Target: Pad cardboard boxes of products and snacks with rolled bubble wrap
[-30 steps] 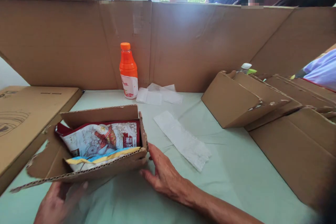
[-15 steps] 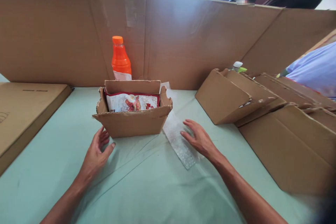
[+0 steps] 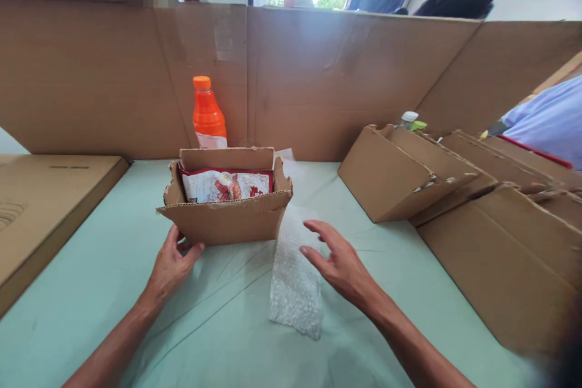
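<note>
Tilted a second ago, the open-topped cardboard box (image 3: 231, 222) holding a white-and-maroon pouch (image 3: 227, 187) now stands level on the counter (image 3: 218, 333) in front of the orange bottle (image 3: 209, 114), seemingly placed, the left hand (image 3: 173, 264) loosely curled by its near-left corner, the right hand (image 3: 336, 264) spread beside the shifted bubble-wrap strip (image 3: 295, 294).

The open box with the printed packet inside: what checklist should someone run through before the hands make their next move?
1. Open box upright: ok, standing on the table.
2. Printed packet inside: ok, visible behind the front wall.
3. Left hand touching the box: cannot tell; it is at the near left corner.
4. Right hand on the box: not ok; it is open and apart from it.
5. Bubble wrap free of the box: cannot tell; it lies by the right end.
6. Orange bottle upright: ok.
</note>
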`<action>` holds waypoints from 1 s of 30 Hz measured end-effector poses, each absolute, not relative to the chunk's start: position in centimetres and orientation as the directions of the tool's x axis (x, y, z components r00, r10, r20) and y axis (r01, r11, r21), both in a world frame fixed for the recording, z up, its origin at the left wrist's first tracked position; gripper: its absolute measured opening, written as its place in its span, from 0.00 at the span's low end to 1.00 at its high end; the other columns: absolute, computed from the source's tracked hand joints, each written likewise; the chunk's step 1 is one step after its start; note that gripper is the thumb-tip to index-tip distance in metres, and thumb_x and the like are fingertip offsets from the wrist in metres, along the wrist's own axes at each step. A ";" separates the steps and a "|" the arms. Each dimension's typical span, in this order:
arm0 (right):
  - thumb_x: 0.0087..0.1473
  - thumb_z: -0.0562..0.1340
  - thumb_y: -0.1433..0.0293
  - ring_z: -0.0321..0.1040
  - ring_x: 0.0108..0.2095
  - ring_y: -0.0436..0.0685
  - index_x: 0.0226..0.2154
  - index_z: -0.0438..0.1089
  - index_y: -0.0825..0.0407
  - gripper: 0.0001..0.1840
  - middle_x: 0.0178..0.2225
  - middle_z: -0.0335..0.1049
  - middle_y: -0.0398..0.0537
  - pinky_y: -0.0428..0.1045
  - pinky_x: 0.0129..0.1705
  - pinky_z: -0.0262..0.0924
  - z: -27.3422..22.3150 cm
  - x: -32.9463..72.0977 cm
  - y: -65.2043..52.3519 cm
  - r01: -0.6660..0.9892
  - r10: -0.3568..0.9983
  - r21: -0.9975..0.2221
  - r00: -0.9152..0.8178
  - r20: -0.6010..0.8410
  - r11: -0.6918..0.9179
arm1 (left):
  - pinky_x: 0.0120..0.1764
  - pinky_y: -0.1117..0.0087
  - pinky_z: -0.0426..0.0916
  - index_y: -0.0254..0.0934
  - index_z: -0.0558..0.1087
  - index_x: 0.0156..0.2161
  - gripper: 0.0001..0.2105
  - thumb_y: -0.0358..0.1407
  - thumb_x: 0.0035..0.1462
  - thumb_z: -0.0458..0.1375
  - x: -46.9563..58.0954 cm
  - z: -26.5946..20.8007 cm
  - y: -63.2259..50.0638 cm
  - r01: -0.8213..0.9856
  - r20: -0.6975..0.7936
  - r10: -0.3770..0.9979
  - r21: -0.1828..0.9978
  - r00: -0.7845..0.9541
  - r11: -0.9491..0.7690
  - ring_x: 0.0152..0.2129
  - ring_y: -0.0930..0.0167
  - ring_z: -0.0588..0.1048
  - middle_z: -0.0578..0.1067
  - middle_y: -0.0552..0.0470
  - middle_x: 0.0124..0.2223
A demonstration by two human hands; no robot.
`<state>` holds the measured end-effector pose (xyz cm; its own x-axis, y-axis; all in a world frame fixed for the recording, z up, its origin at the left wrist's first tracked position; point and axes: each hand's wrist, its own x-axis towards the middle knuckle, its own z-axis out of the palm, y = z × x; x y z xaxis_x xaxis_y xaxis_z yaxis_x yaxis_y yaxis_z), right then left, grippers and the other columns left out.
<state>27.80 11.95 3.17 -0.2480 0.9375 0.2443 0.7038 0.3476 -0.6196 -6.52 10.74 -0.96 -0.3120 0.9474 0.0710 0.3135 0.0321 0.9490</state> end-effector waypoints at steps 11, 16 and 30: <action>0.55 0.61 0.67 0.71 0.55 0.64 0.62 0.64 0.52 0.31 0.60 0.69 0.59 0.58 0.48 0.71 2.8 24.0 20.0 0.538 0.953 -0.791 -0.234 0.194 0.293 | 0.52 0.61 0.71 0.33 0.62 0.61 0.32 0.40 0.52 0.59 -5.1 -1.6 17.3 0.314 0.126 0.949 0.949 -0.288 -0.030 0.47 0.64 0.76 0.74 0.41 0.52; 0.57 0.63 0.63 0.67 0.60 0.65 0.62 0.66 0.43 0.29 0.61 0.68 0.52 0.64 0.61 0.63 3.1 29.9 10.8 0.654 0.862 -0.603 -0.493 0.120 0.458 | 0.58 0.50 0.67 0.34 0.59 0.66 0.36 0.43 0.53 0.62 -6.0 -3.0 9.7 0.383 0.060 0.958 0.922 -0.279 0.054 0.57 0.55 0.71 0.70 0.35 0.61; 0.65 0.57 0.69 0.76 0.43 0.56 0.45 0.75 0.49 0.12 0.42 0.80 0.48 0.52 0.47 0.69 2.3 26.2 2.6 0.406 0.768 -0.821 -0.637 0.060 0.401 | 0.64 0.51 0.64 0.48 0.57 0.69 0.39 0.24 0.52 0.53 -1.3 0.3 0.4 0.519 0.192 0.820 0.692 0.539 -0.502 0.65 0.60 0.63 0.65 0.47 0.68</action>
<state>26.25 2.61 2.28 -0.6374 0.7682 0.0595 0.4063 0.4007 -0.8212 -1.25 0.39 0.29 0.5387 0.8204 0.1919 0.5187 -0.5024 0.6918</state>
